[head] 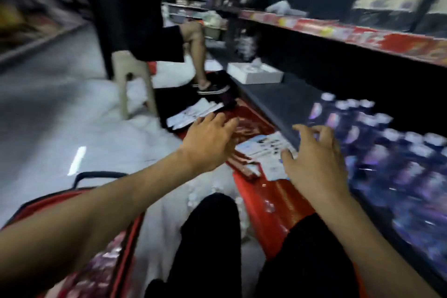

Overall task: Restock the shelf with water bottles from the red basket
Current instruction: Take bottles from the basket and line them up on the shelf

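From the head camera I saw both of my bare arms reaching forward in a shop aisle, the view blurred by motion. My left hand (208,143) hovered palm down with its fingers spread and loose, gripping nothing, above a red base panel (266,196) that ran along the foot of the shelving. My right hand (316,159) was out beside it, fingers splayed and slightly bent, also empty, at the front edge of the low dark shelf (278,101). Just right of that hand, rows of water bottles (387,152) with pale caps and purple labels stood packed on the shelf. The red basket (128,244) sat on the floor at the lower left, under my left forearm, its black handle raised, and more bottles (96,268) showed inside it, too smeared to count. Printed leaflets (263,147) lay between my hands on the red panel. Farther along the shelf lay a flat white box (255,72). A higher shelf (338,31) with a red edge strip ran above. Another person (135,7) in dark clothes stood ahead beside a beige plastic stool (130,72). My knees (212,237) in black trousers filled the lower centre.
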Action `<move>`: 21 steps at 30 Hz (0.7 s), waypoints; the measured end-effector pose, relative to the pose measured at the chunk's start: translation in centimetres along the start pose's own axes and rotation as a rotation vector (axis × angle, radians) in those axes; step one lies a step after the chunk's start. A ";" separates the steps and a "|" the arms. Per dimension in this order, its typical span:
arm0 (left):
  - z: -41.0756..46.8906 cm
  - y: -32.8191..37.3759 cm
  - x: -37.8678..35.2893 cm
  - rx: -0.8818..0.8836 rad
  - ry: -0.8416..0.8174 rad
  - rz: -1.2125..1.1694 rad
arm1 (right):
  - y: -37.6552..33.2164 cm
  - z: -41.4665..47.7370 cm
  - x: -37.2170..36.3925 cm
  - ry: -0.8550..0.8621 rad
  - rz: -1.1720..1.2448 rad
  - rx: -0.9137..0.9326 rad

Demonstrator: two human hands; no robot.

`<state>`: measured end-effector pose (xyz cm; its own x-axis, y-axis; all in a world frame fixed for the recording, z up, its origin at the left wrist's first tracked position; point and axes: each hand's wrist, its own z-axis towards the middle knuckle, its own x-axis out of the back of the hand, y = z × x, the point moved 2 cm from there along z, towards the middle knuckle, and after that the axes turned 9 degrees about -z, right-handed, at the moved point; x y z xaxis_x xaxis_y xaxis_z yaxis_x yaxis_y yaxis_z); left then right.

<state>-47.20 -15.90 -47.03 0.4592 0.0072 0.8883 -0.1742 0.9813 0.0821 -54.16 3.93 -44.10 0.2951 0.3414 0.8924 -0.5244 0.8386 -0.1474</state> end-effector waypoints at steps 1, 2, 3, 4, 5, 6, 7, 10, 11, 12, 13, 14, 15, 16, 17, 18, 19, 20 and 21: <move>-1.9 -2.3 0.5 0.063 -0.004 0.030 | -2.3 0.2 -1.2 -0.032 0.025 0.065; -3.9 -4.6 1.0 0.133 -0.007 0.054 | -4.7 0.3 -2.4 -0.068 0.045 0.132; -6.2 -6.8 1.5 0.211 -0.015 0.070 | -7.2 0.2 -3.6 -0.111 0.057 0.199; -8.6 -8.9 2.0 0.293 -0.034 0.084 | -9.8 -0.1 -4.8 -0.156 0.065 0.267; -11.2 -11.0 2.5 0.374 -0.065 0.100 | -12.3 -0.6 -6.0 -0.200 0.071 0.337; -14.0 -12.9 2.9 0.454 -0.103 0.116 | -14.7 -1.3 -7.2 -0.243 0.083 0.405; -16.8 -14.6 3.3 0.532 -0.135 0.128 | -17.1 -2.1 -8.2 -0.289 0.103 0.469; -25.0 -18.2 3.8 0.771 -0.213 0.135 | -23.5 -5.3 -11.2 -0.432 0.163 0.656; -27.5 -18.9 3.5 0.838 -0.237 0.128 | -25.3 -6.4 -12.1 -0.475 0.172 0.715; -29.8 -19.4 2.9 0.897 -0.256 0.118 | -26.9 -7.5 -13.1 -0.519 0.174 0.767; -32.0 -19.7 2.3 0.958 -0.271 0.100 | -28.4 -8.7 -14.1 -0.567 0.172 0.812; -34.1 -20.0 1.4 1.020 -0.287 0.072 | -29.8 -9.8 -15.2 -0.614 0.162 0.853; -36.1 -20.2 0.4 1.078 -0.309 0.042 | -31.1 -10.8 -16.4 -0.654 0.143 0.895; -37.9 -20.3 -0.7 1.123 -0.340 0.023 | -32.4 -11.8 -17.7 -0.691 0.116 0.942; -39.5 -20.5 -1.9 1.158 -0.378 0.016 | -33.5 -12.7 -19.0 -0.733 0.086 0.985; -40.9 -20.7 -3.0 1.190 -0.416 0.005 | -34.6 -13.5 -20.4 -0.784 0.059 1.016; -42.0 -20.9 -4.3 1.227 -0.441 -0.023 | -35.6 -14.2 -21.8 -0.840 0.037 1.031; -42.9 -21.1 -5.5 1.265 -0.460 -0.065 | -36.6 -14.8 -23.2 -0.892 0.011 1.039; -43.8 -21.3 -6.9 1.301 -0.476 -0.106 | -37.4 -15.3 -24.5 -0.933 -0.022 1.049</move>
<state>-8.55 -28.45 -74.69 0.2289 -0.3791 0.8966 -0.9554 0.0889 0.2815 -29.57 -29.32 -67.01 -0.1039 -0.4189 0.9021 -0.9932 -0.0042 -0.1164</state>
